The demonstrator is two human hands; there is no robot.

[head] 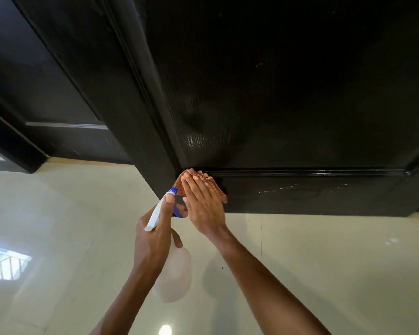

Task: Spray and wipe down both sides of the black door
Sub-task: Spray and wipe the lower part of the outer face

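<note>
Head view: a reddish checked cloth [205, 183] is pressed flat against the glossy black panelled door [288, 93] near its lower moulding by the straight-fingered right hand [203, 209], while a white blue-nozzled plastic spray bottle [172, 269] is gripped by the left hand [155, 235].

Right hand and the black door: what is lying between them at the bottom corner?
A reddish patterned cloth lies between them. The right hand presses it flat with straight fingers against the black door, at the lower moulding, seen in the head view.
</note>
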